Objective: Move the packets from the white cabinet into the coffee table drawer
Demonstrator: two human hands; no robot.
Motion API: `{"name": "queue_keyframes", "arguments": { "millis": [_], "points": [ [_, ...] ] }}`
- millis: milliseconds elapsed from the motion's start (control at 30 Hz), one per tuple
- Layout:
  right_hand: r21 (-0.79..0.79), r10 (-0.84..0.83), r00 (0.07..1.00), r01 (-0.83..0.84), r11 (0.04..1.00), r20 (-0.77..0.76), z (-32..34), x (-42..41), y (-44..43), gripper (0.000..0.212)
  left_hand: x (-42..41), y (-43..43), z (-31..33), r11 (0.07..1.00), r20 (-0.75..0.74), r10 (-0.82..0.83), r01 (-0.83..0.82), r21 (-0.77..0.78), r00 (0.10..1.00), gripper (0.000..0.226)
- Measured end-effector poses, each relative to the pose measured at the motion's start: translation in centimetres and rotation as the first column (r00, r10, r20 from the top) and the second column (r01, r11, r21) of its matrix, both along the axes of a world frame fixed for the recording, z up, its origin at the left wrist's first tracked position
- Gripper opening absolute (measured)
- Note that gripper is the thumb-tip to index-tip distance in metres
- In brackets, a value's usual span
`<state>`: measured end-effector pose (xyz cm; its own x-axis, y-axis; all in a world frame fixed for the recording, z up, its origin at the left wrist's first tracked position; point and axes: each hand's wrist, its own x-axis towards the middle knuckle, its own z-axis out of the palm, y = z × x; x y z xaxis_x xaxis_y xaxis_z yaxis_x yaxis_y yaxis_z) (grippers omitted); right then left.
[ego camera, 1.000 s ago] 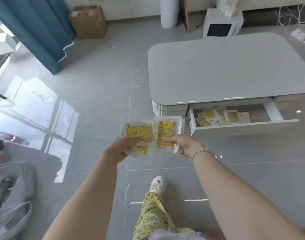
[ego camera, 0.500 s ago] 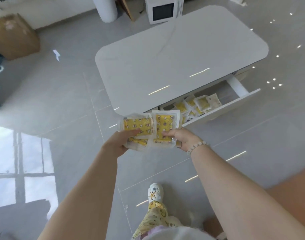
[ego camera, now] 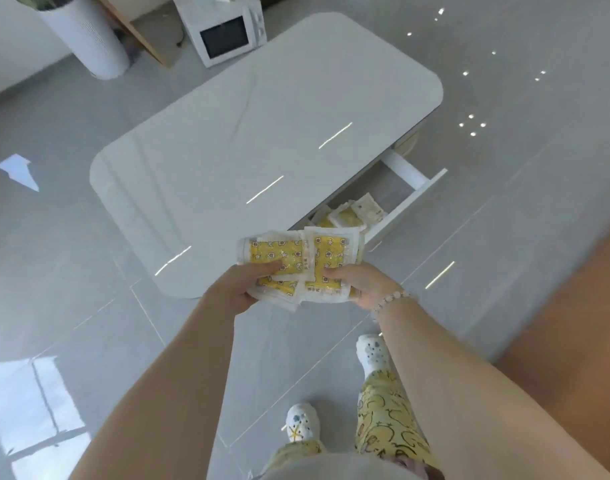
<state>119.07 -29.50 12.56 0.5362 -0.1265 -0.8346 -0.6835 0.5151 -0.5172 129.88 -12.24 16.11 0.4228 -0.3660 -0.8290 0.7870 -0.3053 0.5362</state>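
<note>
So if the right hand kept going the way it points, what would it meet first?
Beyond the packets the right hand grips, likely the coffee table top, not the open drawer further right; height is unclear, so it might pass above.

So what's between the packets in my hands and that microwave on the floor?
In the head view, the white coffee table top, showing only light streaks, stretches between the held packets and the microwave.

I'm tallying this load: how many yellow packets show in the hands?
3. The left packet is pinched by the left hand, the right packet by the right hand, the lower packet peeks out beneath the left one. More may be stacked hidden underneath.
</note>
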Motion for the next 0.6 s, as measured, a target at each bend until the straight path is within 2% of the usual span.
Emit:
{"name": "queue_keyframes", "arguments": {
  "millis": [67,333,600],
  "points": [
    [0.010,-0.037,0.999,0.037,0.999,0.006,-0.2,0.4,-3.1,0.027,0.5,-3.2,-0.4,1.000,-0.009,-0.020,0.020,-0.007,1.000,0.015],
    [-0.022,0.013,0.999,-0.013,1.000,-0.034,-1.3,4.9,-18.1,0.018,3.1,-17.6,-2.3,0.996,-0.062,0.082,-0.080,0.031,0.995,0.016],
    [-0.048,0.062,0.995,-0.066,0.997,-0.080,-4.1,8.1,-27.4,0.029,4.9,-26.4,-6.5,0.982,-0.121,0.164,-0.150,0.110,0.979,0.037]
  ]
}}
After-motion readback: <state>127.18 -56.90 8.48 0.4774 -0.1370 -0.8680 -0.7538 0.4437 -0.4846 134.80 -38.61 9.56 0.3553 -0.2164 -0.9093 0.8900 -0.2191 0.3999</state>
